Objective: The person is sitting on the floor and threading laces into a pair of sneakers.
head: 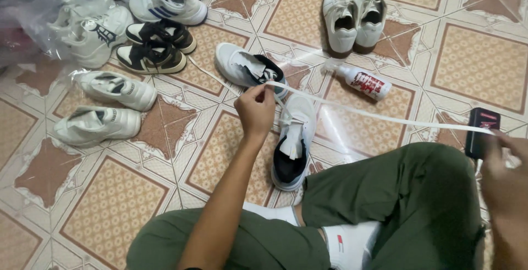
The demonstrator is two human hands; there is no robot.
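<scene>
Left hand: your left hand (pixel 256 107) pinches one end of a flat white shoelace (pixel 379 116) between thumb and fingers, held up over the floor.
Right hand: your right hand (pixel 503 165) grips the other end at the far right edge of view, fingers closed on it, so the shoelace runs taut between both hands. A small black case (pixel 481 132) sits just beside that hand; whether you touch it is unclear.
Shoes in hand: two white sneakers (pixel 294 138) with dark linings lie on the tiled floor (pixel 110 209) in front of your crossed legs, one directly under the shoelace, the other (pixel 247 67) just beyond your left hand.
Progress: judging by the open tongues and bare eyelets, both sneakers look unlaced, and this shoelace is fully free of them.
Left to do: nothing is threaded yet.
Nearby: a white spray bottle (pixel 363 81) lies on its side beyond the shoelace; more pairs (pixel 352 14) stand around, some in clear bags (pixel 71 28).
</scene>
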